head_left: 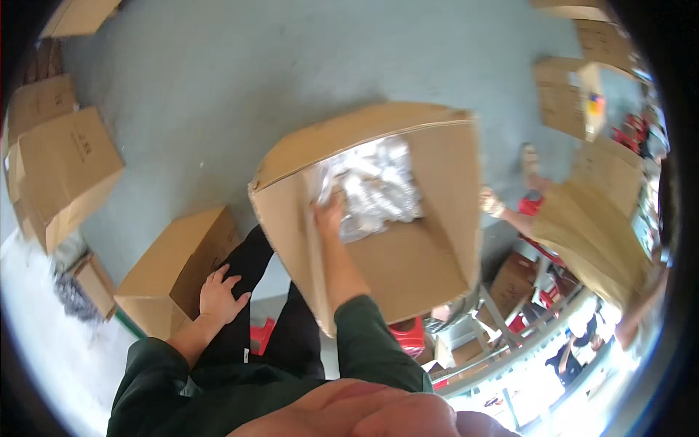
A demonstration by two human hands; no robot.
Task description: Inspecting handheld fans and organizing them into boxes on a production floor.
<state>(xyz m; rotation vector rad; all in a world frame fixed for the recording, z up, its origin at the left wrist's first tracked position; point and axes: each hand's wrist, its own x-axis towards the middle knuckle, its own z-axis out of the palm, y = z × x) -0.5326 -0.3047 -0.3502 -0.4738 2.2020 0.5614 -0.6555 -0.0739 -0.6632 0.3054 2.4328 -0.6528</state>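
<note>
Hand (330, 216), one, inside one carton (445, 186)

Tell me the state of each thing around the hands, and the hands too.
Large cardboard box: open, its mouth toward the camera.
Clear plastic packaging: bunched up inside it.
Right hand: inside the large box, at the plastic; grip unclear.
Left hand: empty, fingers spread.
Box near the left hand: closure unclear.

Dark printed marks (82, 146) stand on a cardboard box (65, 178) at left, too blurred to read; a small white tag (246, 355) on dark trousers (297, 331) is likewise illegible.
</note>
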